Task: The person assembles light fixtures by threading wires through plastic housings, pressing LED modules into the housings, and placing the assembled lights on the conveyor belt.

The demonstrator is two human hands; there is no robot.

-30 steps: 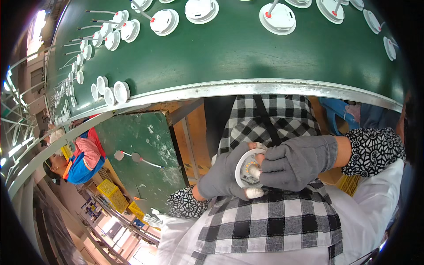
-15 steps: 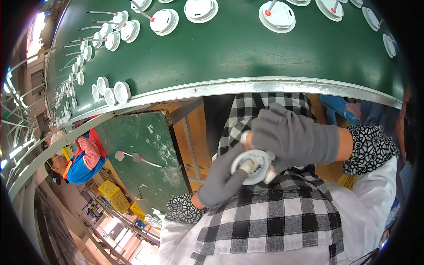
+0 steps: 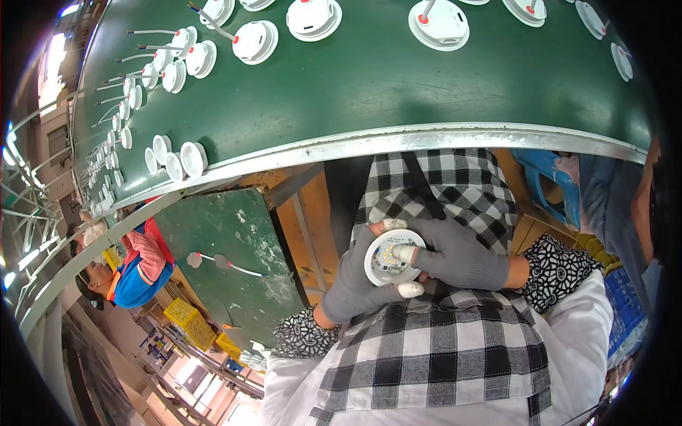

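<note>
Biggest thing in view is the green conveyor belt (image 3: 398,92), curving across the top with white round lamp housings (image 3: 312,18) spread over it — a few with thin wires trailing, and a stack of three (image 3: 174,157) sitting at the near edge on the left. Below the belt there's the person's black-and-white checked apron (image 3: 433,355), and off to the lower left a co-worker in a blue and pink top (image 3: 138,266).

Down in the lap, both grey-gloved hands are on one small white round lamp disc (image 3: 393,257). The left hand (image 3: 352,284) cups it from underneath, closed around its rim. The right hand (image 3: 458,252) comes over from the side, fingertips pinching the edge, one pressing at the disc's face.

My take: keep the left hand as a steady cradle and press evenly, not on the little yellow chips.

Containers: yellow crates (image 3: 186,312) on the floor far left, contents too small to tell.
</note>
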